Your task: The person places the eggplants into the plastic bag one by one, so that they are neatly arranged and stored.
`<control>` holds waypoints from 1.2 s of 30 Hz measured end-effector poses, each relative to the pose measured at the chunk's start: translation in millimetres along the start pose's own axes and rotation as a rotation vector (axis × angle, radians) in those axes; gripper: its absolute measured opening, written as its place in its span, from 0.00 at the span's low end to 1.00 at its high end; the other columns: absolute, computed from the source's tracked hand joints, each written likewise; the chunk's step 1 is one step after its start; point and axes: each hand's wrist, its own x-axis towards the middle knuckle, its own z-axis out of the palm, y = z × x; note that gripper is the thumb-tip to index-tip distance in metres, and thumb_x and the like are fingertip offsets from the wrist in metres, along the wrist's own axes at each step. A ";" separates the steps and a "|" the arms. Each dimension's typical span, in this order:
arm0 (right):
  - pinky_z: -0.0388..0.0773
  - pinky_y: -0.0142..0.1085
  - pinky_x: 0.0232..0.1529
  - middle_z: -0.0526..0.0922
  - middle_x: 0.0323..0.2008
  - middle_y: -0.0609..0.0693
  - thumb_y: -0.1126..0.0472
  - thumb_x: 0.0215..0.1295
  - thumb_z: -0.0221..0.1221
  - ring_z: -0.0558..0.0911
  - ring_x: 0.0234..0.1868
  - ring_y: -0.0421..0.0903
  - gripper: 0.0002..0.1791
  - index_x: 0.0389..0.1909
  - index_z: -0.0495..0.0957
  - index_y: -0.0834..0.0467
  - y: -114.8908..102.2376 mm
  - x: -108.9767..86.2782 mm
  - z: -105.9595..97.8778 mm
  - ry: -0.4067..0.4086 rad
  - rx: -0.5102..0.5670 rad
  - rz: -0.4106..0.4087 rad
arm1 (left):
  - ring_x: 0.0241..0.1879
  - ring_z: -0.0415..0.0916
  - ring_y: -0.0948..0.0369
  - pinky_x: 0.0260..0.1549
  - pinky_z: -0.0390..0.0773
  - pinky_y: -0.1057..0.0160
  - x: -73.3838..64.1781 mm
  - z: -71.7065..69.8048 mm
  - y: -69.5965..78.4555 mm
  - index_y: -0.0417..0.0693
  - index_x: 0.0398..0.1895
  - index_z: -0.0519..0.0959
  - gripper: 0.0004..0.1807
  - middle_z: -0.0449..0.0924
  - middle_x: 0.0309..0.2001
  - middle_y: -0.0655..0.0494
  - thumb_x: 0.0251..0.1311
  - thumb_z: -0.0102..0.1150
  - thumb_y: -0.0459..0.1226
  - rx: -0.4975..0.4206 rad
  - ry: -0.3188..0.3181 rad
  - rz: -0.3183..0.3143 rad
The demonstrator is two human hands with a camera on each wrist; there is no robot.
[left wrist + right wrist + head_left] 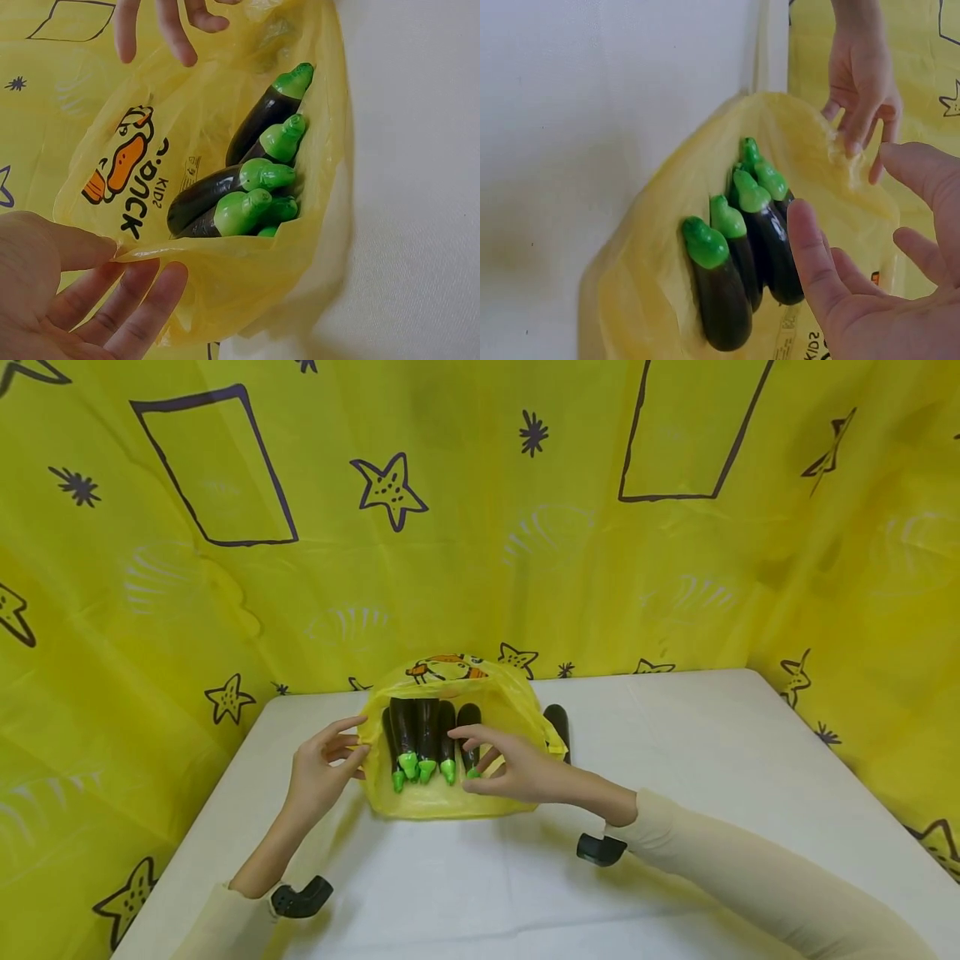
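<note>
A yellow plastic bag lies on its side with its mouth facing me. Inside are several dark eggplants with bright green stem ends, such as this eggplant, lined up side by side. My left hand pinches the left rim of the bag between thumb and fingers, as the left wrist view also shows. In front of the bag's mouth, near the rightmost eggplant inside, my right hand has its fingers spread and loosely bent, with nothing between them. A duck print shows on the bag.
Another dark eggplant lies outside the bag to its right, partly hidden by it. The table has a white cover. A yellow curtain with star drawings stands behind and at both sides. A black wrist device sits on the left sleeve.
</note>
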 end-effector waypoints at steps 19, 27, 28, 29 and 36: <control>0.89 0.40 0.43 0.81 0.58 0.57 0.61 0.67 0.69 0.85 0.44 0.45 0.36 0.74 0.67 0.54 5.1 -45.4 -50.7 0.097 -0.095 0.012 | 0.34 0.87 0.49 0.25 0.89 0.56 0.1 -1.5 -1.3 0.41 0.63 0.80 0.23 0.86 0.42 0.36 0.64 0.66 0.25 0.007 0.010 0.000; 0.88 0.37 0.39 0.82 0.56 0.58 0.63 0.65 0.70 0.84 0.42 0.46 0.35 0.73 0.69 0.56 13.9 -64.7 -65.7 0.154 -0.097 0.043 | 0.33 0.87 0.50 0.25 0.89 0.61 -0.2 -1.7 -2.0 0.40 0.62 0.80 0.23 0.86 0.40 0.36 0.63 0.66 0.24 0.018 0.011 0.004; 0.88 0.37 0.38 0.82 0.56 0.59 0.62 0.65 0.70 0.84 0.42 0.47 0.35 0.72 0.70 0.56 15.1 -67.0 -67.5 0.162 -0.096 0.048 | 0.33 0.87 0.50 0.25 0.89 0.61 0.0 -1.7 -1.7 0.40 0.62 0.80 0.23 0.86 0.40 0.36 0.63 0.66 0.24 0.018 0.012 0.004; 0.89 0.37 0.38 0.82 0.55 0.59 0.63 0.66 0.70 0.84 0.42 0.47 0.35 0.72 0.70 0.55 16.3 -69.2 -69.2 0.168 -0.092 0.054 | 0.33 0.87 0.50 0.25 0.89 0.60 0.1 -1.7 -1.4 0.40 0.62 0.80 0.23 0.86 0.40 0.36 0.63 0.66 0.24 0.019 0.012 0.004; 0.89 0.36 0.37 0.81 0.55 0.62 0.64 0.66 0.69 0.86 0.42 0.47 0.34 0.72 0.70 0.54 21.3 -81.6 -78.3 0.208 -0.083 0.082 | 0.33 0.87 0.51 0.25 0.89 0.58 0.3 -2.1 0.3 0.40 0.62 0.80 0.23 0.86 0.41 0.36 0.63 0.66 0.23 0.017 0.016 -0.003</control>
